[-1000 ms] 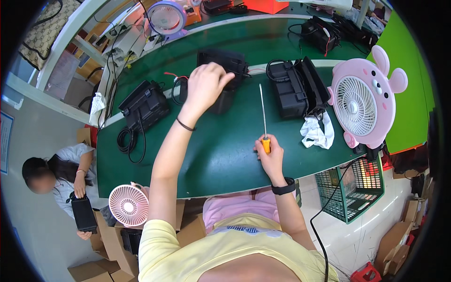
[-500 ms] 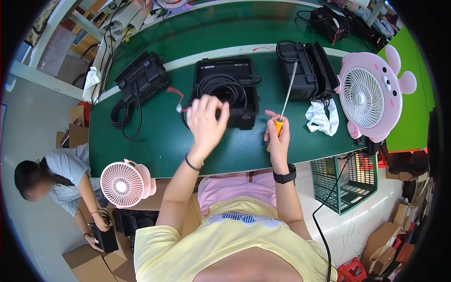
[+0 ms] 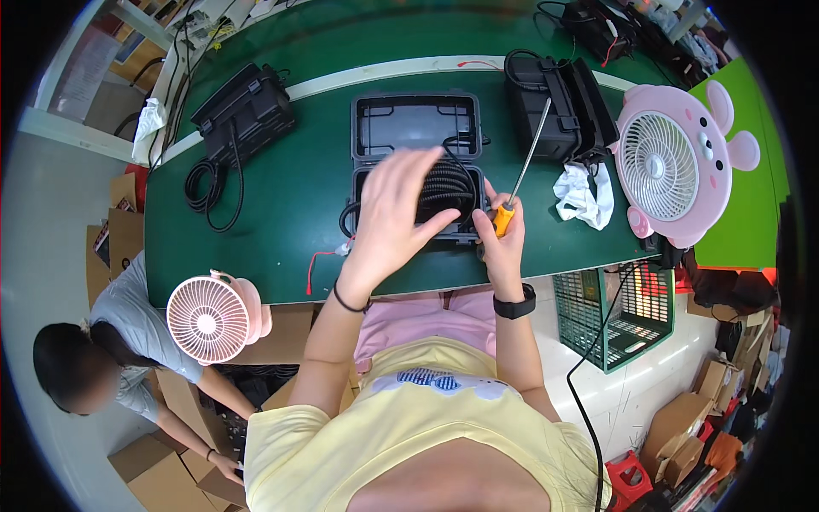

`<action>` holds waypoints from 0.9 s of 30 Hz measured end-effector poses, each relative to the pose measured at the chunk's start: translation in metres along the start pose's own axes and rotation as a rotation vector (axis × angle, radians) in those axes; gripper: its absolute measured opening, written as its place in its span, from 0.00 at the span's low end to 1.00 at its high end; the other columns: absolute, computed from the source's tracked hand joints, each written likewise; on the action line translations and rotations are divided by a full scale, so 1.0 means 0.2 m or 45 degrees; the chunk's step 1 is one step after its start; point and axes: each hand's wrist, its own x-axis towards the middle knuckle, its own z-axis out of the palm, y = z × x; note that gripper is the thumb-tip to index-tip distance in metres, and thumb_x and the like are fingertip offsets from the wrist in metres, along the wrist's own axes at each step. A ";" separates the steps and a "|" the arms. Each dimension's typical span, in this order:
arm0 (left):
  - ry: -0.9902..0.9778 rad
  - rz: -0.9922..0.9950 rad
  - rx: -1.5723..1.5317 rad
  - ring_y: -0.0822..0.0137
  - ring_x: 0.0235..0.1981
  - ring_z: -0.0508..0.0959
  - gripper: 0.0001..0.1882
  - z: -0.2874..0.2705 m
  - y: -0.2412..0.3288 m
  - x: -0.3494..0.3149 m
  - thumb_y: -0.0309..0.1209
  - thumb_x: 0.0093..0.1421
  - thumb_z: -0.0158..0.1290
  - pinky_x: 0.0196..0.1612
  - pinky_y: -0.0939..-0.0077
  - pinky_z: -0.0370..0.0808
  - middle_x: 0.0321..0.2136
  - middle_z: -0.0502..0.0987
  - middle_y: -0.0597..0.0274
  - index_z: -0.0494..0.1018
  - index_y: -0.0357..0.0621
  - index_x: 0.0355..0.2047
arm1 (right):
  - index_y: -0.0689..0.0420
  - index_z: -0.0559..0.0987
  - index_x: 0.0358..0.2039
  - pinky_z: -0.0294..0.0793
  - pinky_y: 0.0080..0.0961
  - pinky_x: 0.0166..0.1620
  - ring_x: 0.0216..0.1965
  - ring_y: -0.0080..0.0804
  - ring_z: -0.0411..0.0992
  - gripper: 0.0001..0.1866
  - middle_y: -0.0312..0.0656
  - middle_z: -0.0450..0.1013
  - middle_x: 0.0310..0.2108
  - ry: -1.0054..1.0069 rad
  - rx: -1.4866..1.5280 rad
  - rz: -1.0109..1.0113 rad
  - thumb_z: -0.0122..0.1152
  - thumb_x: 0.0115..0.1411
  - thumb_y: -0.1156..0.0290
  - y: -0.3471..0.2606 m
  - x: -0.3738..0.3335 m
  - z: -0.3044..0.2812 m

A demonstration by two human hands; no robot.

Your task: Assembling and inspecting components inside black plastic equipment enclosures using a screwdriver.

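Handling the black ribbed coil (image 3: 445,188) in the open black plastic box (image 3: 416,128), centre frame, seems the step: left hand (image 3: 388,213) spread over it, right hand (image 3: 503,245) gripping a yellow-handled screwdriver (image 3: 503,219), best kept clear next.

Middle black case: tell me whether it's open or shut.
Open: the case has its lid swung back, exposing coiled black cable.

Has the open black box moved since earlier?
Yes: the open black box has shifted away from the white strip, toward the green table's near edge.
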 end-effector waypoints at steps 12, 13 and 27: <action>0.844 -0.506 0.251 0.52 0.59 0.65 0.24 -0.22 -0.17 -0.13 0.24 0.65 0.53 0.64 0.62 0.60 0.58 0.64 0.50 0.67 0.41 0.62 | 0.54 0.65 0.38 0.65 0.14 0.50 0.67 0.35 0.61 0.13 0.49 0.70 0.54 -0.033 -0.057 -0.060 0.60 0.61 0.82 -0.02 0.01 -0.07; 0.982 -0.473 0.517 0.53 0.56 0.68 0.22 -0.22 -0.15 -0.14 0.21 0.63 0.53 0.60 0.62 0.65 0.56 0.65 0.49 0.71 0.42 0.58 | 0.55 0.65 0.39 0.65 0.14 0.50 0.66 0.35 0.62 0.14 0.48 0.70 0.53 -0.018 -0.021 -0.048 0.60 0.61 0.82 -0.01 0.01 -0.06; -0.299 0.523 0.543 0.74 0.42 0.72 0.19 -0.11 -0.14 -0.52 0.36 0.54 0.57 0.45 0.76 0.70 0.47 0.75 0.78 0.79 0.64 0.48 | 0.55 0.64 0.37 0.64 0.09 0.33 0.33 0.09 0.64 0.14 0.56 0.69 0.60 0.008 -0.092 -0.030 0.62 0.61 0.79 -0.04 0.03 -0.06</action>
